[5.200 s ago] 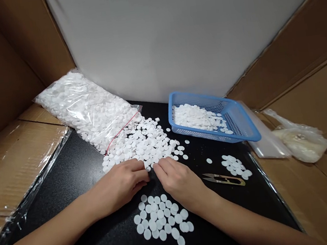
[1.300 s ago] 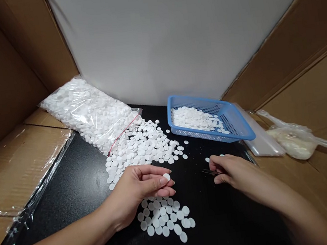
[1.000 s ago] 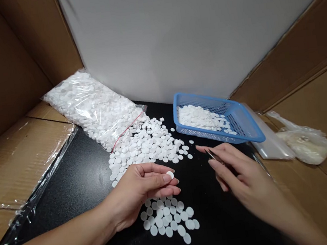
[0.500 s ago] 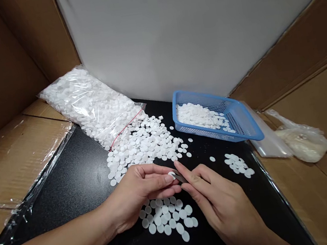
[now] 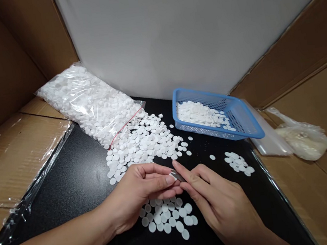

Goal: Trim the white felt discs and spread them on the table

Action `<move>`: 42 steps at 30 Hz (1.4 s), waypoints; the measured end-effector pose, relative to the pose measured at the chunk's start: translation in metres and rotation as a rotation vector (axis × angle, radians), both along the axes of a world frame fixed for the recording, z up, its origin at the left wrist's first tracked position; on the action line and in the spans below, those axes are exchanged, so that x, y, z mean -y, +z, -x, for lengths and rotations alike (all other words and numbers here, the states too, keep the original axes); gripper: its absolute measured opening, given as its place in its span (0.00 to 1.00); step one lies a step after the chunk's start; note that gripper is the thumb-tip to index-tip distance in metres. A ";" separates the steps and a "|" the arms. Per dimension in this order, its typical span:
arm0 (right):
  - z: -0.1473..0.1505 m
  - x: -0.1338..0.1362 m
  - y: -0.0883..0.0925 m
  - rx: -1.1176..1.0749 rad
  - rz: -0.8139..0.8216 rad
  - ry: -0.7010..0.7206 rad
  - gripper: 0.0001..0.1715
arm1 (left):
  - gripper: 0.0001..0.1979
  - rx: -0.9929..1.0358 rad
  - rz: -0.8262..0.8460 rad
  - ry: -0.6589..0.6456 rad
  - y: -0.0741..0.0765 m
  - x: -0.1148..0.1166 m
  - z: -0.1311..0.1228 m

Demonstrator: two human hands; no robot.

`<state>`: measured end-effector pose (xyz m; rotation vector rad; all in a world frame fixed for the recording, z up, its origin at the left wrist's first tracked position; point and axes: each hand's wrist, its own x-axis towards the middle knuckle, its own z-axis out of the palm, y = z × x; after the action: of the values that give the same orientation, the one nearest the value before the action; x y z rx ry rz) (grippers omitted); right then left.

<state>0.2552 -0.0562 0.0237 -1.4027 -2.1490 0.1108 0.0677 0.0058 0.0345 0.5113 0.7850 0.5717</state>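
Note:
My left hand (image 5: 136,192) pinches a small white disc (image 5: 171,175) between thumb and fingertips above the black tabletop (image 5: 77,182). My right hand (image 5: 219,201) is closed around small metal snips (image 5: 176,175), whose blades meet the disc. Under both hands lies a small group of white discs (image 5: 168,218). A larger loose pile of discs (image 5: 142,143) spills from a clear plastic bag (image 5: 88,102) beyond my left hand.
A blue mesh basket (image 5: 242,122) with white discs stands at the back right, with a small cluster of discs (image 5: 238,165) in front of it. Cardboard walls flank both sides. A crumpled plastic bag (image 5: 301,140) lies on the right cardboard.
My right hand reached right, picked up the snips from the table and brought them to the disc held in my left hand. The left hand lifted one disc and stayed there.

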 end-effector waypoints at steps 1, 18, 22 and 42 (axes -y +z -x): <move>0.000 0.000 0.000 0.001 -0.003 0.001 0.24 | 0.12 0.001 0.000 -0.003 0.000 0.000 0.000; -0.002 0.000 0.004 0.047 -0.030 0.010 0.24 | 0.11 -0.041 -0.026 -0.078 0.003 -0.004 0.003; -0.002 0.000 0.005 0.027 -0.027 0.034 0.22 | 0.10 -0.059 -0.060 -0.122 0.003 -0.006 0.006; -0.007 -0.001 0.006 -0.013 -0.099 0.035 0.20 | 0.13 -0.095 -0.118 -0.165 0.011 -0.009 0.011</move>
<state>0.2622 -0.0550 0.0299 -1.3049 -2.1388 0.0268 0.0565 0.0146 0.0450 0.7099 0.7940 0.4446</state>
